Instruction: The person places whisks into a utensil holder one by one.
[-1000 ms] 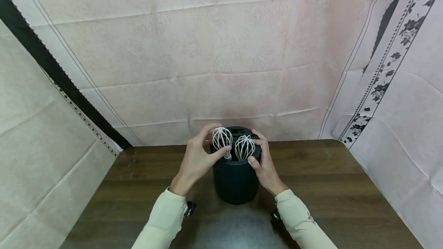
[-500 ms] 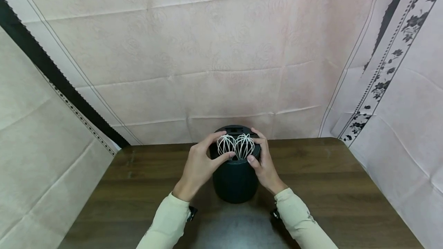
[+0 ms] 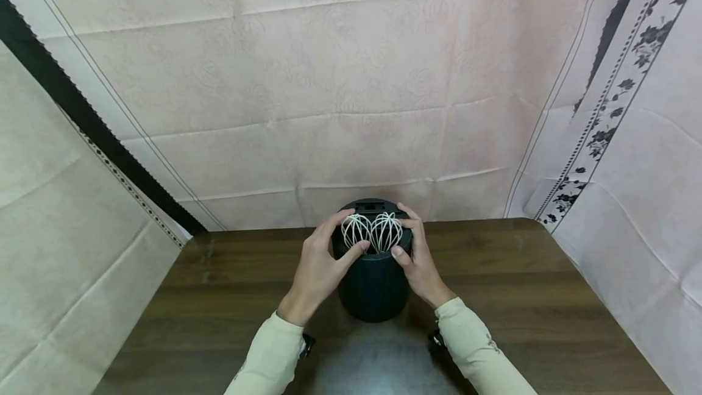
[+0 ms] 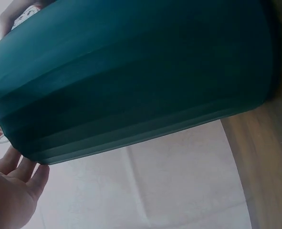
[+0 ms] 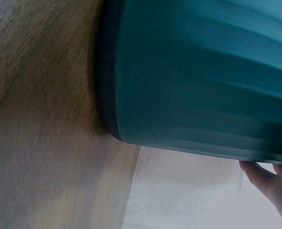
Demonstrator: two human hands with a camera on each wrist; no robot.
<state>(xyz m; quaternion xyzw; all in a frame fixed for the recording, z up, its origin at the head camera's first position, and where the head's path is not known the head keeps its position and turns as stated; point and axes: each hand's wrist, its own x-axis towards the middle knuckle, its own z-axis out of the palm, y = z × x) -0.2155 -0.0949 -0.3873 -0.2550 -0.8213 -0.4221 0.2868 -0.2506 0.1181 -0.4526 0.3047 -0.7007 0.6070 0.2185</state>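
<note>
A dark green utensil holder with a ribbed wall stands upright on the table. Two white-wired whisks lean inside, the left whisk and the right whisk, wire heads up and side by side; their handles are hidden within. My left hand curls about the left whisk's head, thumb in front and fingertips behind at the rim. In the left wrist view, fingers of that hand meet the holder's edge. My right hand grips the holder's right rim, thumb in front, its index finger close to the right whisk.
The brown wooden table spreads out on both sides of the holder. Behind it hangs a pale creased cloth, with a floral-bordered cloth at the right. The holder stands near the table's back edge.
The left whisk, held by my left hand, has gone lower into the holder and sits closer to the right whisk. My right hand has stayed at the rim.
</note>
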